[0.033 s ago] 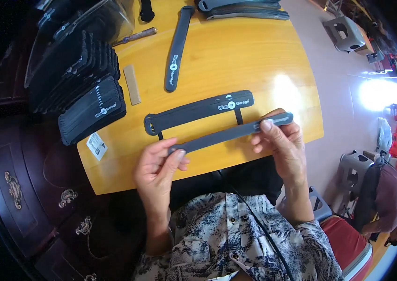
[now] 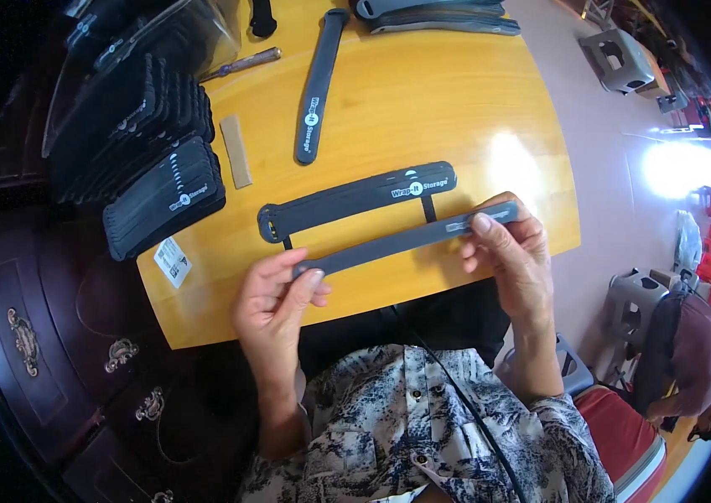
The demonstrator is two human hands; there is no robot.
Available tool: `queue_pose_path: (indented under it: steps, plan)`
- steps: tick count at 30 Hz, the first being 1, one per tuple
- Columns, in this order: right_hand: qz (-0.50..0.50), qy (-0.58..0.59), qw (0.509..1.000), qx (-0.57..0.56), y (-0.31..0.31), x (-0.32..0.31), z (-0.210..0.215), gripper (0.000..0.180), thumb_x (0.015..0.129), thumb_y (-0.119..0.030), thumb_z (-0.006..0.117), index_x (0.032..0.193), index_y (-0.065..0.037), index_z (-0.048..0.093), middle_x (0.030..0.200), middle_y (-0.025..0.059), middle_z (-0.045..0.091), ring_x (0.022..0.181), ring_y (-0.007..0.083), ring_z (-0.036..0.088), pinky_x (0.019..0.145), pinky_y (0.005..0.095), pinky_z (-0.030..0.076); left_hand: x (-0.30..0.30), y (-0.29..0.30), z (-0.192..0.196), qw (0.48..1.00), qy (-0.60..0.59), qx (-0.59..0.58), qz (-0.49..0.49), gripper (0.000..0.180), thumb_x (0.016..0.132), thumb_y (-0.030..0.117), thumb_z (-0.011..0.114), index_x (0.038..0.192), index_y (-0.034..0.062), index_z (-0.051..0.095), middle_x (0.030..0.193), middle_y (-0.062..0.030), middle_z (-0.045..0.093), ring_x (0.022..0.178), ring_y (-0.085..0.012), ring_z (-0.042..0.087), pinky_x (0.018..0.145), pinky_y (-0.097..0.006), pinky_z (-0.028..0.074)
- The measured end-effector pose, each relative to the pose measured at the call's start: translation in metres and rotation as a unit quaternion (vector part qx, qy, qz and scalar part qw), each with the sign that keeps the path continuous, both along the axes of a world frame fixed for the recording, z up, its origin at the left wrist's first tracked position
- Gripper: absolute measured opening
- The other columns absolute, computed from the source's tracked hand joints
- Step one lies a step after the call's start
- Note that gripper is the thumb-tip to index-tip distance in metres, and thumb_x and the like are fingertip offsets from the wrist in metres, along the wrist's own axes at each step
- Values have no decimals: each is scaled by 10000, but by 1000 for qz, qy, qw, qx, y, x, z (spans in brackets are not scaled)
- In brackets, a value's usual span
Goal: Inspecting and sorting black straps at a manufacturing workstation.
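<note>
A dark grey strap [image 2: 385, 248] with rounded ends stretches between my two hands above the table's near edge. My left hand [image 2: 273, 308] pinches its left end between thumb and fingers. At the other end my right hand [image 2: 516, 264] grips it, the thumb on top beside a pale printed mark. Just beyond lies a bundle of similar black straps [image 2: 343, 204], with a loop opening at its left end and white print at its right. Two narrow black bands [image 2: 428, 208] stick out from under that bundle.
A single black strap [image 2: 319, 92] lies farther back on the yellow table [image 2: 448, 92]. Stacked straps [image 2: 167, 197] fill the left side, near a screwdriver [image 2: 246, 63], a brown strip [image 2: 236, 151] and a white label [image 2: 173, 261]. More straps [image 2: 439, 18] sit at the far edge.
My left hand has shifted slightly left with the strap's end. My right hand has moved a little to the right, and its thumb sits differently near the print.
</note>
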State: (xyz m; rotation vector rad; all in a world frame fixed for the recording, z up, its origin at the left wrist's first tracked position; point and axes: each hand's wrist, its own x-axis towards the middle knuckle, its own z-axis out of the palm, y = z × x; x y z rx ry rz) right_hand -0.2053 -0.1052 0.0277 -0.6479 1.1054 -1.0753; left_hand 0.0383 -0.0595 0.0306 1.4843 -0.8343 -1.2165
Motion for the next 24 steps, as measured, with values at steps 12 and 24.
queue_pose_path:
  steps: [12,24]
  plan:
    - [71,192,979,-2,-1,-8,8,119,931,-137,578,934,-19,599,807,59,643,659,90,583,592,203,465,29,6,5,999,7,42,8,157,883,6,597,1034,-36,609,816,-85,651,728,-119,620,700,-242,500]
    - [44,259,965,-15,-6,-4,15,102,883,-108,651,871,-23,597,725,25,621,588,65,559,505,193,442,23,-1,1,991,-114,2,67,145,854,-60,628,996,-30,624,877,-26,621,745,-47,544,675,-179,440]
